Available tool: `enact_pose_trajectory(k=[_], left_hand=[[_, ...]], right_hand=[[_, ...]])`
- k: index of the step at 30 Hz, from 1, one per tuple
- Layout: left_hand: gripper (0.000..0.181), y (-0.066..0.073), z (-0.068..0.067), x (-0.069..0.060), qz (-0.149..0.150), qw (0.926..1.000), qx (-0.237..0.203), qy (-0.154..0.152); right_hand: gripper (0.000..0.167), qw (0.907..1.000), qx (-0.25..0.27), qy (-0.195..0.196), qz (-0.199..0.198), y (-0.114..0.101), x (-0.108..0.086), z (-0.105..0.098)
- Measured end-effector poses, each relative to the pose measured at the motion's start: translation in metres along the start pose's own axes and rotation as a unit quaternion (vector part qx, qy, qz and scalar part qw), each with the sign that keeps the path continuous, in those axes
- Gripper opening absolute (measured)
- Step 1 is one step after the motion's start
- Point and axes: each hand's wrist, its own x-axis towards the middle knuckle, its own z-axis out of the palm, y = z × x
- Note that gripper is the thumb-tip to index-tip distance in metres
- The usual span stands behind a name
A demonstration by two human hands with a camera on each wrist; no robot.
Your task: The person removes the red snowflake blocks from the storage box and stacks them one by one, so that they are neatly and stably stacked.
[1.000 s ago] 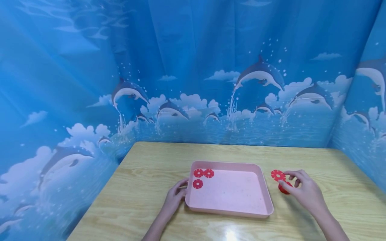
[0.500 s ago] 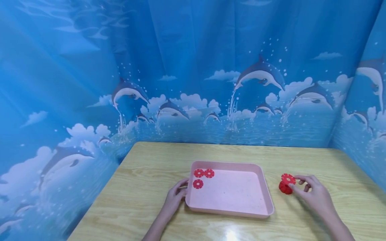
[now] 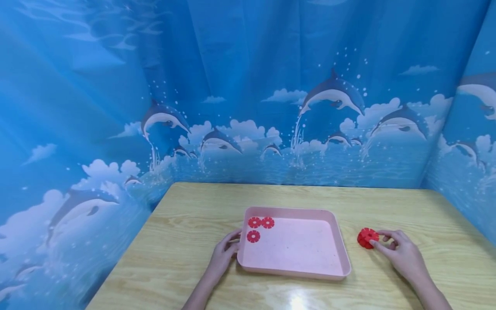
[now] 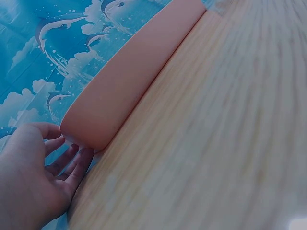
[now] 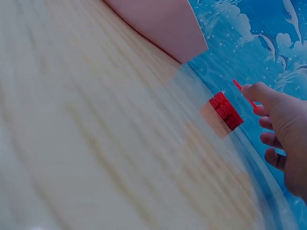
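A shallow pink tray [image 3: 302,245] lies on the table with 3 red notched discs [image 3: 253,236] at its far left corner. My left hand [image 3: 224,254] holds the tray's left side; in the left wrist view its fingertips [image 4: 87,154] meet the tray's outer wall. To the tray's right, my right hand [image 3: 404,254] pinches a red notched disc [image 3: 370,234] between thumb and fingers. That disc is over a short stack of red discs [image 3: 363,243]. Seen from the right wrist, the pinched disc [image 5: 237,85] is tilted and apart from the stack [image 5: 226,111].
The light wood table [image 3: 193,206] carries the tray and discs. A blue curtain [image 3: 248,107] with a dolphin print hangs along its far edge and sides.
My right hand has moved right with the pinched disc, then lowered it over the stack. The left hand and the tray stay in place.
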Motion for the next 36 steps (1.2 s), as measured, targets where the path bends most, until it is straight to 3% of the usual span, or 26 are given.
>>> enact_pose_trajectory(k=[5, 12, 21, 36], left_hand=[[0.038, 0.017, 0.002, -0.006, 0.006, 1.0, 0.004, -0.003], [0.04, -0.01, -0.002, 0.002, 0.003, 0.9999, 0.01, 0.004], [0.04, -0.012, -0.002, 0.002, -0.004, 0.9998, 0.018, 0.004], [0.041, -0.01, -0.001, 0.002, -0.001, 0.9998, 0.018, 0.004]], right_hand=[[0.034, 1.0, -0.004, 0.003, -0.006, 0.002, -0.001, 0.005], [0.033, 0.9999, -0.013, 0.009, -0.006, 0.002, -0.002, 0.008], [0.031, 0.9994, -0.011, 0.028, -0.018, 0.006, -0.002, 0.01], [0.032, 0.9995, -0.015, 0.025, -0.012, 0.006, -0.003, 0.01]])
